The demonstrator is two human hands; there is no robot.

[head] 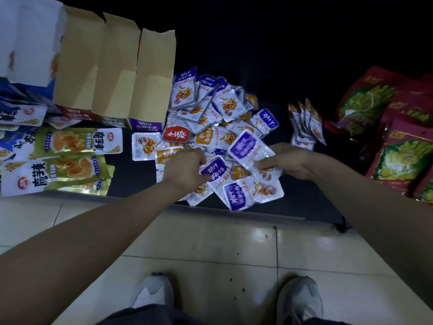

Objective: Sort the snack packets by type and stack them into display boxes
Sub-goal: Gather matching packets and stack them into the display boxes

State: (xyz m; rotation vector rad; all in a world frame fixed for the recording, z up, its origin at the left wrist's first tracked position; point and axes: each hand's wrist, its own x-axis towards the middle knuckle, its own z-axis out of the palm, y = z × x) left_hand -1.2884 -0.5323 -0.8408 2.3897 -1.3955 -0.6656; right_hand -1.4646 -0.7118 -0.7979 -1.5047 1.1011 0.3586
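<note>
Head view, looking down over a dark table (132,181) from a standing position; both bare forearms reached in from the bottom of the frame toward the middle.

A loose pile of small snack packets (218,109) lay heaped in the centre of the frame, mostly white with purple or orange labels, one with a red label; it sat just above both hands.

The left hand (185,165), centre left, had its fingers curled at the pile's lower edge, thumb and fingers pinching a purple-labelled packet (214,168) that stuck out to the hand's right.

The right hand (289,160), centre right, pinched a second purple packet (250,147) by its lower end; that packet slanted up and to the left of the hand, above the pile; the two held packets were close together, and I could not tell if they touched.

An open display box (117,76) with raised cardboard flaps stood in the upper left, touching the pile's left edge; large green packets (77,141) lay flat at the left edge below it.

A short row of upright packets (304,120) stood to the right of the pile; big red bags (398,148) filled the right edge.

Pale floor tiles (210,254) and two grey shoes (152,292) showed along the bottom.
</note>
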